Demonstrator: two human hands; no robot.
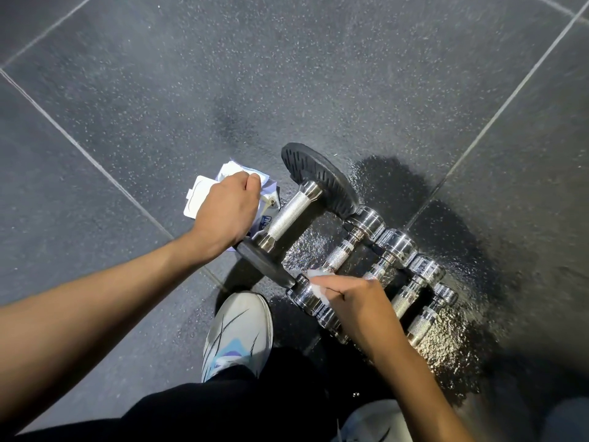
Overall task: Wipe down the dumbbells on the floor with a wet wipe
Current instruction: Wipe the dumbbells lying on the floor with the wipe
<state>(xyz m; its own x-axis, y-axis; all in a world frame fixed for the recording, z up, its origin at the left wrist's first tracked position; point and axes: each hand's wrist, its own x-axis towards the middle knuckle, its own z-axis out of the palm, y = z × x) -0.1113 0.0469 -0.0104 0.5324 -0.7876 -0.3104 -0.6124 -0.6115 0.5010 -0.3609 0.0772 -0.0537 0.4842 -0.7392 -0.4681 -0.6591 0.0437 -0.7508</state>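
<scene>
Head view looks straight down at a dark speckled rubber floor point(318, 74), where a black-plated dumbbell point(288, 212) lies at an angle with four smaller chrome dumbbells point(396, 245) lined up just beside it on its right; the floor around them shines (a glossy patch, brightest toward the lower right); the right hand point(363, 303) curls its fingers round a crumpled wet wipe point(318, 288) and presses it on the near end of the first chrome dumbbell; the left hand point(228, 212) reaches over a wet wipe packet point(198, 199) lying just beside the black-plated dumbbell's handle, its fingers closed on a white sheet point(230, 170) sticking out of the top; a white sneaker point(239, 327) stands near the dumbbells.
</scene>
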